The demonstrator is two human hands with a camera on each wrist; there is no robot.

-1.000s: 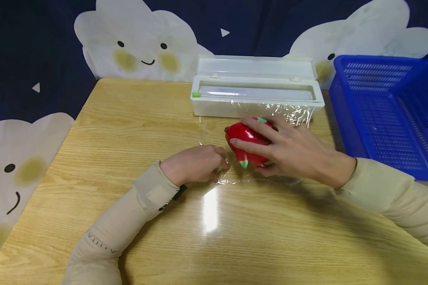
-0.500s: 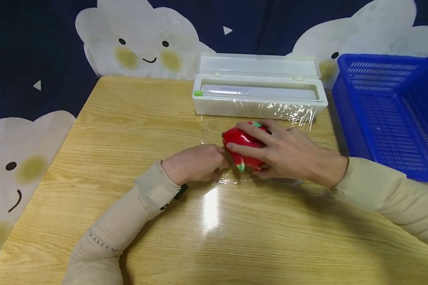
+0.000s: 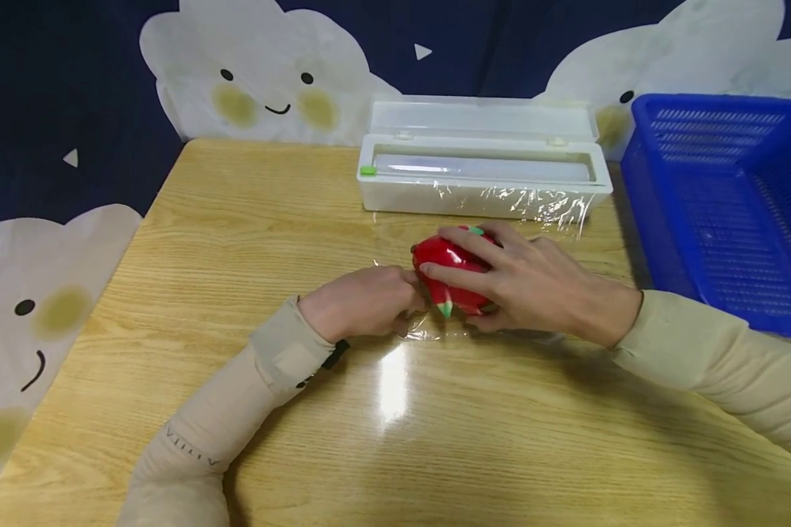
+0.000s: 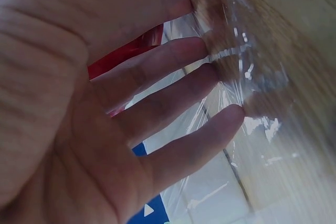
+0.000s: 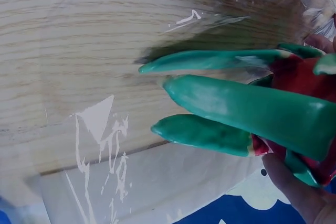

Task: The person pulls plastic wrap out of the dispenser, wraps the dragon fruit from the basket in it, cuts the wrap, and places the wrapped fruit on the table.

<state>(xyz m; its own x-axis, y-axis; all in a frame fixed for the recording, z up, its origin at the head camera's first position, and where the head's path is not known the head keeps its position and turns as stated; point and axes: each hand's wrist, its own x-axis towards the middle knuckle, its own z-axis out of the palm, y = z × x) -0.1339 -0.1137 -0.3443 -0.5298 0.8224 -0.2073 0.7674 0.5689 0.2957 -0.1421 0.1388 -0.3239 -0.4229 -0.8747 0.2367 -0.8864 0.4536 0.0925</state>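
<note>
A glossy red dragon fruit (image 3: 450, 252) with green-tipped scales lies over a sheet of clear cling film (image 3: 425, 331) in the middle of the head view. My right hand (image 3: 534, 282) grips it from above, fingers spread across its red skin. Long green scales (image 5: 252, 108) point outward from it in the right wrist view. Close against the fruit's left side, my left hand (image 3: 365, 300) pinches the near edge of the film between thumb and forefinger. In the left wrist view, the other fingers (image 4: 178, 140) lie along the film, and the pinch itself is mostly hidden.
Behind the hands stands a white cling film dispenser (image 3: 484, 199), lid raised, with a roll (image 3: 481, 168) inside and film hanging over its front. A green slider (image 3: 368, 170) sits at its left end. A blue plastic basket (image 3: 662, 212) is at the right of the wooden table (image 3: 237, 212).
My right hand has brought the dragon fruit slightly left and nearer to me, up against my left hand's fingers. The left hand stays almost in place at the film's edge.
</note>
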